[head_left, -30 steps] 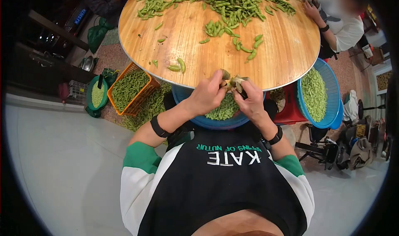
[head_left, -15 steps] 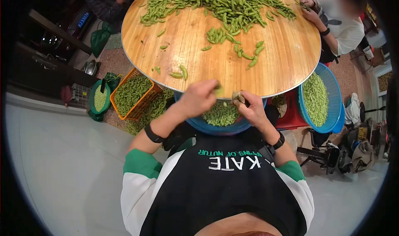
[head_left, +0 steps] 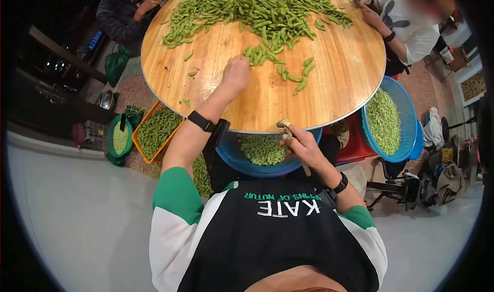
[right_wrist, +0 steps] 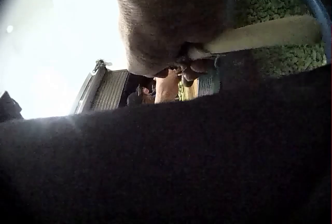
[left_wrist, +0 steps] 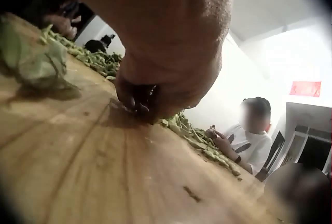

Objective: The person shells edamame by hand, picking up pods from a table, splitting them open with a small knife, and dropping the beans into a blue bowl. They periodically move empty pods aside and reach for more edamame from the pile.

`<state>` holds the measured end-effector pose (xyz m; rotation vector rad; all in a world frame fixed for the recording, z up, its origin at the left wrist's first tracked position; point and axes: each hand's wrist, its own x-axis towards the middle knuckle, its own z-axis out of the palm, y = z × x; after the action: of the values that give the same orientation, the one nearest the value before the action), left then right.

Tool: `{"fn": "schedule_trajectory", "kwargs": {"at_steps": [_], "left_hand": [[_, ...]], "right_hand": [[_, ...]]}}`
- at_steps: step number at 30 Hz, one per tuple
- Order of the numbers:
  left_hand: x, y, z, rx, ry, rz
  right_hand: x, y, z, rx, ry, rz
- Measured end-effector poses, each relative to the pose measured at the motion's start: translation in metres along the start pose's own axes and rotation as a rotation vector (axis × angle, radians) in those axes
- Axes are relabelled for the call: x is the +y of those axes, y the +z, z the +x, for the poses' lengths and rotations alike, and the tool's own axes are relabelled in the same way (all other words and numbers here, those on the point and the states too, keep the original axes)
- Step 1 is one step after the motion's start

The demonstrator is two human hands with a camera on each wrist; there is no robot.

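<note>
My left hand reaches over the round wooden table, its fingers bent down at the near end of a trail of green bean pods. In the left wrist view its fingertips are right at the wood; I cannot tell whether they pinch a pod. A blurred pod lies close to that wrist camera. At the table's near edge, my right hand holds a pale stick-like handle, which juts back past the palm. Something tan covers its fingertips. Below is a blue basin of shelled beans.
A large heap of pods covers the table's far side. To the right stands a blue basket of shelled beans; to the left, an orange crate of pods and a green bowl. Other people sit at the far left and right.
My left hand has come away from the right hand and swung forward over the table to the pods. The right hand stays near the table edge, and the handle behind its palm now shows.
</note>
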<state>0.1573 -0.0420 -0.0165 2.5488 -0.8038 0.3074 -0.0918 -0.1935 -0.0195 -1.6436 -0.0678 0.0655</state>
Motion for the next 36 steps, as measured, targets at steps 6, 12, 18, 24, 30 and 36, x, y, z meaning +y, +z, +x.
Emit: {"fn": "schedule_trajectory", "kwargs": {"at_steps": [6,12,18,24,30,36], "left_hand": [[0.045,-0.031,-0.040,-0.280,-0.143,-0.699],[0.079,-0.047,-0.087,-0.497,-0.309,-1.287],[0.077,-0.041,-0.099,-0.450,-0.340,-1.344],[0.080,-0.046,-0.105,-0.400,-0.247,-1.293],[0.067,-0.041,-0.099,-0.706,-0.442,-1.746],[0.068,-0.029,-0.105,-0.705,-0.336,-1.764]], "right_hand": [[-0.011,-0.006,0.005,0.148,0.138,0.468],[-0.016,0.004,0.020,0.136,0.092,0.748],[-0.016,0.009,0.019,0.058,0.078,0.742],[-0.017,0.007,0.019,0.010,0.061,0.741],[-0.020,0.003,0.016,-0.003,0.072,0.762],[-0.009,0.000,0.015,-0.084,0.241,1.134]]}}
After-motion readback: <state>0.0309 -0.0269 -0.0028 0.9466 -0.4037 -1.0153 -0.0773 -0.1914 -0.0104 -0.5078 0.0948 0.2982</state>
